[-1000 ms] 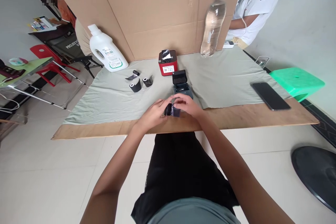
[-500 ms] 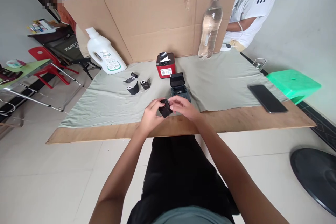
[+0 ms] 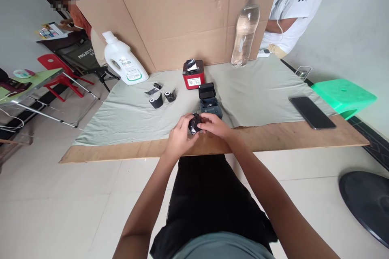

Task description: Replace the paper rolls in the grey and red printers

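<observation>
Near the table's front edge, a small shiny black roll is held between both hands; it looks like a paper roll. My left hand closes around its left side. On the other side, the fingers of my right hand pinch it. Just beyond the hands stands a dark grey portable printer with its lid raised. Behind it is a red and black printer with a strip sticking out of its top. Several black rolls lie to the left, among them a larger roll and a partly unwound one.
A white detergent jug and a clear water bottle lean against the cardboard screen. A phone lies at the right front edge. Beside the table is a green stool. Two people are beyond the screen.
The black roll has turned in my hands, from a flat dark face to a shiny curved side. Both hands have shifted their hold on it. The printers stay put.
</observation>
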{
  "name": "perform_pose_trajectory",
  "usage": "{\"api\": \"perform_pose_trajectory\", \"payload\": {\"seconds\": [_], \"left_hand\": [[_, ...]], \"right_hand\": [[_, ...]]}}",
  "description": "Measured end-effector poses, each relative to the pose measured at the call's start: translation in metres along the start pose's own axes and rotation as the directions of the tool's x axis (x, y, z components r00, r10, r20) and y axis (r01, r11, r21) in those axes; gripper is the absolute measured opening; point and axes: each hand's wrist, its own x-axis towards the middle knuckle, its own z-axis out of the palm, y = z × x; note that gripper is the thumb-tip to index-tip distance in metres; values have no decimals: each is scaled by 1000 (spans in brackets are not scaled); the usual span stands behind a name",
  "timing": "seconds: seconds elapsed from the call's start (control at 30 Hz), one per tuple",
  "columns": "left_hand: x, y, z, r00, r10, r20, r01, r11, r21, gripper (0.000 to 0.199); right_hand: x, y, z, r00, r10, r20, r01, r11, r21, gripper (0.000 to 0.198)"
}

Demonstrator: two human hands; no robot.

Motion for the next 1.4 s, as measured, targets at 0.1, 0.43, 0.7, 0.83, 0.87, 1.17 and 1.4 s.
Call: {"api": "perform_pose_trajectory", "payload": {"seconds": [0.1,0.43,0.7,0.83,0.87,1.17,1.4], "left_hand": [[0,-4,0,1000,-1,-6,0,998,-69,57],[-2,8,13,946,-317,-68,244,834,-495,48],[15,8,26,873,-486,-39,294,588,-754,37],[19,8,22,899,-437,-22,258,570,-780,36],[19,8,21,903,-429,-19,253,568,-783,36],[22,9,11,894,-433,-111,261,709,-655,28],[23,17,5,907,-379,-184,240,825,-512,19]], "right_hand": [[0,-3,0,1000,-21,-15,22,997,78,17],[0,-6,1,997,-71,-12,72,968,240,19],[1,0,1,997,-74,20,67,964,259,23],[2,3,0,998,-67,11,61,955,291,24],[3,4,0,998,-65,10,58,950,305,24],[1,-1,3,996,-90,-9,88,950,301,34],[1,-1,2,997,-58,50,38,942,333,40]]}}
